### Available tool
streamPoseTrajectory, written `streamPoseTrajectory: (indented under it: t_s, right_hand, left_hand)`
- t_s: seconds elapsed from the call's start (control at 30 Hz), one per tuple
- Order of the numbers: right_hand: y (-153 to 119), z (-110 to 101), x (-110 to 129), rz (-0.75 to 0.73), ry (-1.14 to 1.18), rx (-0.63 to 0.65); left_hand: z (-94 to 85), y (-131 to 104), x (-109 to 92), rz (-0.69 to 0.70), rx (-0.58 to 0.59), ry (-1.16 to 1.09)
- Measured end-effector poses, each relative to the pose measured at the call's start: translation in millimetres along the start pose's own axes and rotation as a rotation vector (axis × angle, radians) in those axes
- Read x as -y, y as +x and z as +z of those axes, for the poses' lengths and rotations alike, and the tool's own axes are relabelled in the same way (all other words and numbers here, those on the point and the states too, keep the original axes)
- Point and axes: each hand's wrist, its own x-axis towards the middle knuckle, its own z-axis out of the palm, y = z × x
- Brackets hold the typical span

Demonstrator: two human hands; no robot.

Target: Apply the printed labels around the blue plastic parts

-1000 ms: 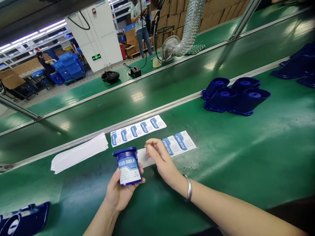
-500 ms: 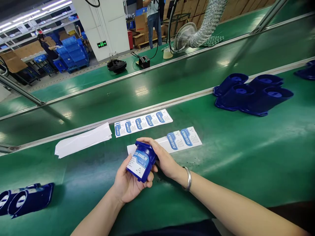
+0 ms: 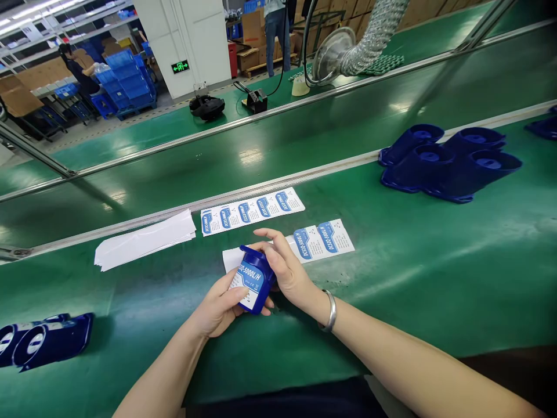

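Observation:
A dark blue plastic housing (image 3: 266, 293) with a white-and-blue label (image 3: 253, 277) on its front is held up above the bench, tilted. My left hand (image 3: 220, 307) is closed around its left and lower side, the thumb lying flat on the label. On the housing's right edge rests my right hand (image 3: 289, 270), its fingers bent against the rim and the index finger lifted a little; a silver bangle is on that wrist. Just behind lies a label strip (image 3: 333, 238) with two printed labels at its right end and bare backing on the left, partly hidden by my hand.
A full label sheet (image 3: 252, 212) and a stack of blank white strips (image 3: 145, 239) lie along the metal rail. Several blue housings (image 3: 448, 162) stand at the right; labelled ones (image 3: 52, 342) lie at the left. A flexible duct (image 3: 369, 40) hangs over the far bench.
My left thumb has moved from the label's left edge onto its lower part. The right-hand fingers have risen slightly off the housing's top. The view has shifted a little.

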Motion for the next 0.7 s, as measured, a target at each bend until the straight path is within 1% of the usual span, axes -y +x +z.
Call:
streamPoseTrajectory:
  t_s: [0.13,0.27,0.37,0.43,0.5,0.57,0.6,0.7]
  right_hand:
    - [2.0,0.1,1.0,-0.025,-0.033,-0.030]
    - [2.7,-0.6,0.6,-0.028,-0.063,-0.058]
    - [2.3,-1.5,2.6,-0.015,-0.080,-0.063]
    - [2.5,-2.7,4.4,-0.002,-0.106,-0.078]
    - [3.3,-4.5,5.3,0.011,-0.128,-0.095]
    - [3.9,-6.2,4.5,0.010,-0.134,-0.085]
    - [3.8,-6.7,3.5,0.003,-0.135,-0.071]
    - [1.8,-6.1,-0.4,-0.026,-0.155,-0.021]
  left_hand:
    - [2.4,1.0,-1.7,0.008,-0.031,0.103]
    - [5.4,1.1,1.6,0.041,-0.068,0.208]
    - [8.3,0.3,3.9,0.054,-0.130,0.307]
    - [9.7,-0.4,4.4,0.050,-0.166,0.331]
    - [10.2,-0.9,3.9,0.041,-0.141,0.279]
    - [9.9,-0.3,2.5,0.048,-0.102,0.153]
    - [9.6,0.5,1.7,0.048,-0.112,0.074]
    - [8.7,4.5,0.3,-0.019,-0.249,-0.132]
